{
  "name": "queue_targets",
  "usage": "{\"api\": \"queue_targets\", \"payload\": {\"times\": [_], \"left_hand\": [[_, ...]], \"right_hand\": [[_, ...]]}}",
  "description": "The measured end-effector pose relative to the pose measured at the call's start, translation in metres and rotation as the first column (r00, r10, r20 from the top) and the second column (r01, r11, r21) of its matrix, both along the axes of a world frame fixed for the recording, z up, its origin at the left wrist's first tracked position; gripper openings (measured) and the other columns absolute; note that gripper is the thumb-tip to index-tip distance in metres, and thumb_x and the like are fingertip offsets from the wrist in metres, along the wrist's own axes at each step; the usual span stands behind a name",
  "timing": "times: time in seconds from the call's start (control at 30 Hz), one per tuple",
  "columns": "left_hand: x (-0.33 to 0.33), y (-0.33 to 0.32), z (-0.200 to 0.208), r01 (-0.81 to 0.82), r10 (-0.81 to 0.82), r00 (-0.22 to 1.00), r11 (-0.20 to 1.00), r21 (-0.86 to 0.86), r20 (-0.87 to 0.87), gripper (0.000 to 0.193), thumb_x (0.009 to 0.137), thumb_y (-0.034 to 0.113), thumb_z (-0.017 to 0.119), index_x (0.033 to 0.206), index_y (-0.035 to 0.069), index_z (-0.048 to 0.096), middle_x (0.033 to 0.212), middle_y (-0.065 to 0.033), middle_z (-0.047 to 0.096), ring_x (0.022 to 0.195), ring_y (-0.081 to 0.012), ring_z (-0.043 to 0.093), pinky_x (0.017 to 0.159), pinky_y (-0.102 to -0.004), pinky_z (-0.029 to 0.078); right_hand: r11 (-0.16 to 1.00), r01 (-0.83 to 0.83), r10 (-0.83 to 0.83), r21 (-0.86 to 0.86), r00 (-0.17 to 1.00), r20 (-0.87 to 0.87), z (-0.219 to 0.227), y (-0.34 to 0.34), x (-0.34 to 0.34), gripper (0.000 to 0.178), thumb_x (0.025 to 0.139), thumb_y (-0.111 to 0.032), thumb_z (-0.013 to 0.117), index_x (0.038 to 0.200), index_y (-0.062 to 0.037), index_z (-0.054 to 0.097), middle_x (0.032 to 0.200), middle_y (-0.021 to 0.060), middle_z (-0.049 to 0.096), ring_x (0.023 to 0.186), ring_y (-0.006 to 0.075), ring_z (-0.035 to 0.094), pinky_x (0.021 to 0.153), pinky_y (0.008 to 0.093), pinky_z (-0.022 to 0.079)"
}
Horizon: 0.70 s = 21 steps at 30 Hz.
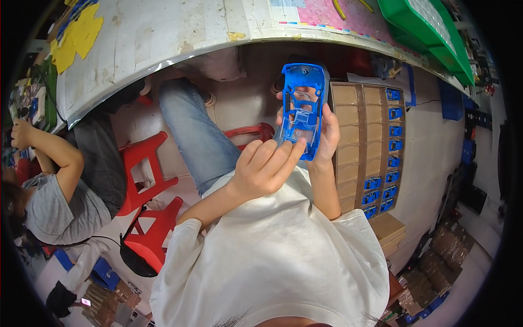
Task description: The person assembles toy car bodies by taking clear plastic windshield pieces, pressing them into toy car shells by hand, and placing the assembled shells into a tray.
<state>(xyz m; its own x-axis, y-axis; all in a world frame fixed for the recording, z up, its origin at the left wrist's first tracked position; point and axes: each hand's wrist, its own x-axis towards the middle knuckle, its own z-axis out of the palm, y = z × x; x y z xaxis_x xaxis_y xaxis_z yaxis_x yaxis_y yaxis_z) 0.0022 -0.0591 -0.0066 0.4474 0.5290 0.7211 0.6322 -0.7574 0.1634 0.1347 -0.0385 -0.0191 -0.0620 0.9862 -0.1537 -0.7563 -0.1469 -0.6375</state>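
Above my lap, my right hand (328,132) is closed round a blue toy car body shell (305,70), thumb along its right edge and fingertips showing at its left side and through its openings. The shell is tilted up with its hollow inner side toward me. Inside its lower half sits a clear plastic window piece (298,132). From the left, my left hand (264,170) reaches over with bent fingers closed at this piece, one fingertip pressed on it near the shell's lower end. Its thumb is hidden.
Right of me, a divided cardboard box (348,131) holds several blue car parts (395,131). The worktable (180,30) spans the front, with a green bin (417,32) at its right. Red stools (144,174) stand left, beside a seated person in a grey shirt (65,210).
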Motion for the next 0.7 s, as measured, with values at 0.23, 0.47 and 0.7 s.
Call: {"api": "queue_targets", "payload": {"times": [0.23, 0.47, 0.7], "left_hand": [[-0.002, 0.002, -0.001, 0.015, -0.015, 1.000, 1.000, 0.008, -0.012, 0.035, 0.062, 0.009, 0.061, 0.097, 0.010, 0.065, 0.076, 0.0007, 0.052, 0.069, -0.0131, 0.046, 0.061, -0.0249, 0.039], [-0.001, 0.007, 0.000, -0.005, 0.005, 1.000, 1.000, 0.017, 0.015, 0.032, 0.064, 0.011, 0.061, 0.096, 0.009, 0.065, 0.080, 0.0006, 0.054, 0.070, -0.0130, 0.047, 0.060, -0.0247, 0.038], [-0.001, 0.013, 0.011, 0.044, -0.066, 0.996, 0.950, -0.309, -0.061, 0.034, 0.073, 0.034, 0.061, 0.094, 0.007, 0.063, 0.106, -0.0005, 0.057, 0.084, -0.0168, 0.049, 0.068, -0.0271, 0.037]], "right_hand": [[1.000, 0.009, -0.009, 0.029, 1.000, -0.014, -0.003, 0.000, -0.001, 0.037, 0.089, -0.033, 0.036, 0.114, -0.0063, 0.035, 0.104, 0.0168, 0.052, 0.078, 0.0256, 0.060, 0.063, 0.0332, 0.053], [0.997, -0.057, 0.055, 0.046, 0.998, 0.036, -0.005, 0.001, -0.002, 0.045, 0.089, -0.040, 0.035, 0.119, -0.0067, 0.037, 0.115, 0.0254, 0.045, 0.077, 0.0289, 0.056, 0.069, 0.0359, 0.049], [0.996, -0.034, 0.019, 0.081, 0.983, 0.181, -0.010, -0.003, -0.005, 0.047, 0.091, -0.041, 0.032, 0.121, -0.0053, 0.036, 0.118, 0.0290, 0.041, 0.114, 0.0347, 0.043, 0.086, 0.0404, 0.045]]}}
